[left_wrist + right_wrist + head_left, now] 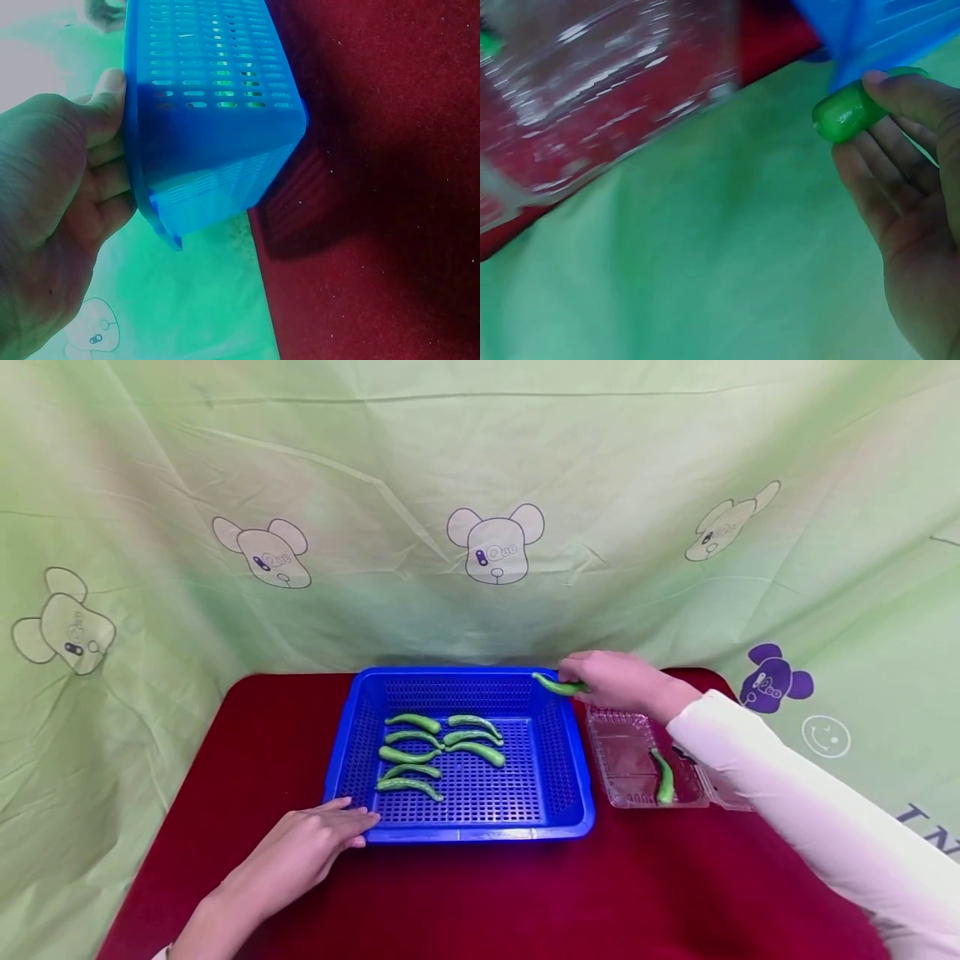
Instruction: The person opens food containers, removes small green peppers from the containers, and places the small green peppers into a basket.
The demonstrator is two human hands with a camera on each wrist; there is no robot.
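Note:
My right hand [611,677] pinches a green chili pepper [558,685] between thumb and fingers, over the back right corner of a blue plastic basket [459,835]. In the right wrist view the pepper's rounded, glossy end [844,116] sticks out past the thumb. My left hand [318,835] rests on the rim at the basket's near left corner. In the left wrist view its thumb [111,94] touches the rim, while the fingertips are hidden behind it. Several curved green peppers [408,754] lie on the basket floor in two columns, left and centre.
A clear plastic clamshell box [618,760] stands open right of the basket, with one green pepper [664,777] inside. My right forearm passes over its lid side. Dark red cloth [480,902] covers the table, and a green printed curtain [375,593] hangs behind.

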